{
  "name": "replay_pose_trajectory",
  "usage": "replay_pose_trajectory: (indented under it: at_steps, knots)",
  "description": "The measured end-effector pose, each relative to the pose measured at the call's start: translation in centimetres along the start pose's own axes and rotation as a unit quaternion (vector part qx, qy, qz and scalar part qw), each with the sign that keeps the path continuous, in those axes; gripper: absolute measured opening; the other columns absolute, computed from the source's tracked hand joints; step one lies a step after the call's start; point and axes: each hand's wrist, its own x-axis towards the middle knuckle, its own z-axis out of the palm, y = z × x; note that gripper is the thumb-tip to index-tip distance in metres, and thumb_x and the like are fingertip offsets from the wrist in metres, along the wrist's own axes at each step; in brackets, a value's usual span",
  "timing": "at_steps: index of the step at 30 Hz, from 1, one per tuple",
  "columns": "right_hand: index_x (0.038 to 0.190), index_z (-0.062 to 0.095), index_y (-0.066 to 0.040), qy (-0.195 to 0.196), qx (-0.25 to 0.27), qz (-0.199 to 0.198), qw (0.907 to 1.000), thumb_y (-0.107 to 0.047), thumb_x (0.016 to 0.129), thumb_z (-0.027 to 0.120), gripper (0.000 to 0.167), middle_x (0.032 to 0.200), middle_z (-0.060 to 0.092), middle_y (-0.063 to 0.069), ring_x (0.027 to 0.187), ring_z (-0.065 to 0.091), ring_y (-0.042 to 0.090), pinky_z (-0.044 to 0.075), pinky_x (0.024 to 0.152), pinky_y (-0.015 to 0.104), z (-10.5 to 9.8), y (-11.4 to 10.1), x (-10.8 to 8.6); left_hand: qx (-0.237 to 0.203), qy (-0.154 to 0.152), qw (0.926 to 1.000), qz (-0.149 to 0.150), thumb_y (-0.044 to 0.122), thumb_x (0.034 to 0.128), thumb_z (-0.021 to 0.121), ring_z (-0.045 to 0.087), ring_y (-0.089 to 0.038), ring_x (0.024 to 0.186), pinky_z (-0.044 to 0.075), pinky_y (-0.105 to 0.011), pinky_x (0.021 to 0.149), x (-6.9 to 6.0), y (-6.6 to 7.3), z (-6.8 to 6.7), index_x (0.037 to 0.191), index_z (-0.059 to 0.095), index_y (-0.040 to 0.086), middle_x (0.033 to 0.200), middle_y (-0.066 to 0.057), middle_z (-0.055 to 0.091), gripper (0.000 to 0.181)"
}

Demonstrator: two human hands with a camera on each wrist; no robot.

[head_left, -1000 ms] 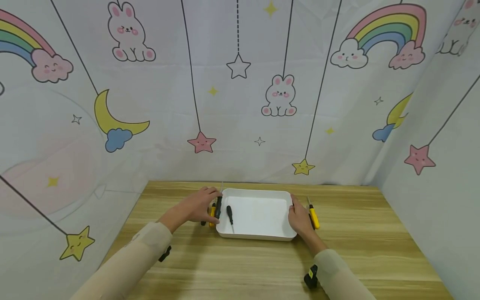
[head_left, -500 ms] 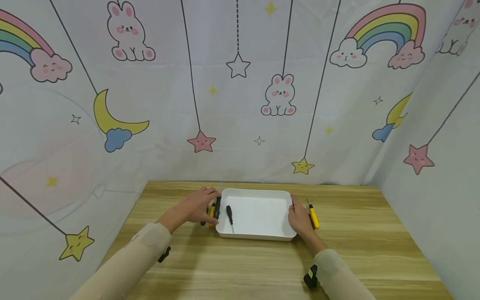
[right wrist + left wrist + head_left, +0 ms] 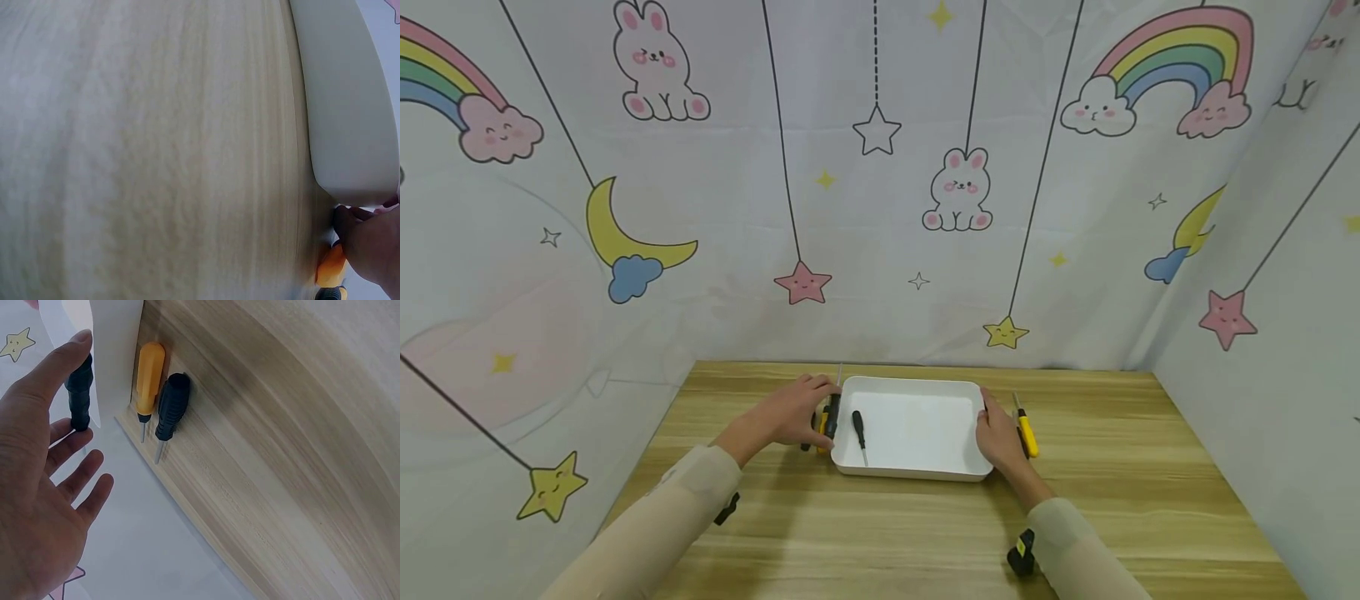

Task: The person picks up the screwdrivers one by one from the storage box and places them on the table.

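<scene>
My left hand (image 3: 786,412) pinches a black-handled screwdriver (image 3: 79,394) between thumb and fingers. Its metal shaft points toward the back wall, just outside the left end of a white tray (image 3: 925,429). Inside the tray, near that end, lies a smaller black screwdriver (image 3: 859,427). At the opposite end, my right hand (image 3: 997,435) grips the tray's side wall; its fingers are partly hidden in both views. On the table beside my left hand lie a yellow-handled screwdriver (image 3: 150,381) and another black-handled one (image 3: 174,406).
Right of the tray lies another yellow-handled tool (image 3: 1028,435), with a dark handle partly hidden by my right hand. A black device (image 3: 1022,554) sits by my right cuff. The patterned curtain (image 3: 880,217) borders the wooden table's (image 3: 880,533) back edge.
My left hand and the screwdriver in it have shifted very slightly left. My right hand and the tray look the same.
</scene>
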Motion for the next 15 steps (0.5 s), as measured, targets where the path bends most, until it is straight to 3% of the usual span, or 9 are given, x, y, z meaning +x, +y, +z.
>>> replay_pose_trajectory:
  at_steps: [15]
  knots:
    - [0.164,0.027,0.007,-0.002,0.001,-0.004,1.0000,-0.007,0.112,0.032,0.054,0.165,0.036,0.029,0.153,0.033,0.045,0.027,0.124,0.059,-0.07,0.25,0.58,-0.007,0.003,1.0000,0.001,0.054,0.0796,0.091,0.047,-0.039,0.141,0.044,-0.057,0.114,-0.03,-0.52,-0.14,0.154,0.052,0.007,0.155,-0.016,0.050,0.096]
